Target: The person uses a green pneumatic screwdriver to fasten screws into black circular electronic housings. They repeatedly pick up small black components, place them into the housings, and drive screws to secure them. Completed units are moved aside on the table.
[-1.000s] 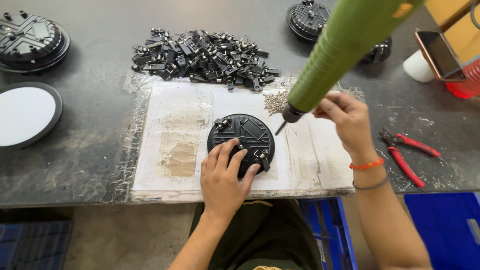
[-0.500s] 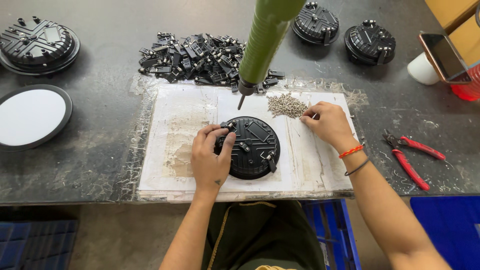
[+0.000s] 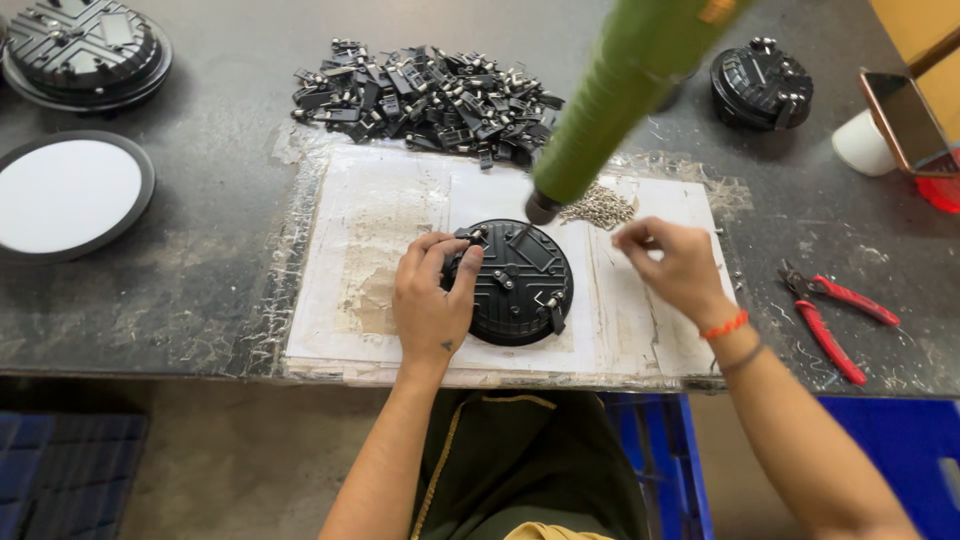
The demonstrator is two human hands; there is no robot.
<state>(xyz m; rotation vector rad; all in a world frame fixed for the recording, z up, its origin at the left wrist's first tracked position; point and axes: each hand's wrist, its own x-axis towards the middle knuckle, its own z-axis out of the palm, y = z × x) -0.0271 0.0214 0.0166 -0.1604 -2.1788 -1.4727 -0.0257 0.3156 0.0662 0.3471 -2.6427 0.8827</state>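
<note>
A round black ribbed housing (image 3: 520,285) lies on a worn white sheet (image 3: 370,260) at the bench's front. My left hand (image 3: 430,300) grips its left rim, fingers by a small metal clip. My right hand (image 3: 675,265) hovers to the right of it, fingertips pinched together, probably on a small screw that I cannot make out. A green hanging screwdriver (image 3: 620,90) slants down from the upper right, its bit just above the housing's top edge. No hand holds it. A small heap of silver screws (image 3: 600,208) lies behind my right hand.
A pile of black clips (image 3: 425,100) lies behind the sheet. Other black housings (image 3: 85,50) (image 3: 760,85) stand at the back. A white disc in a black ring (image 3: 70,195) is at left, red pliers (image 3: 835,315) at right, blue crates below the bench.
My right hand drew back from the screw heap toward the housing. The green screwdriver swung right and tilted. My left hand shifted to the housing's left rim.
</note>
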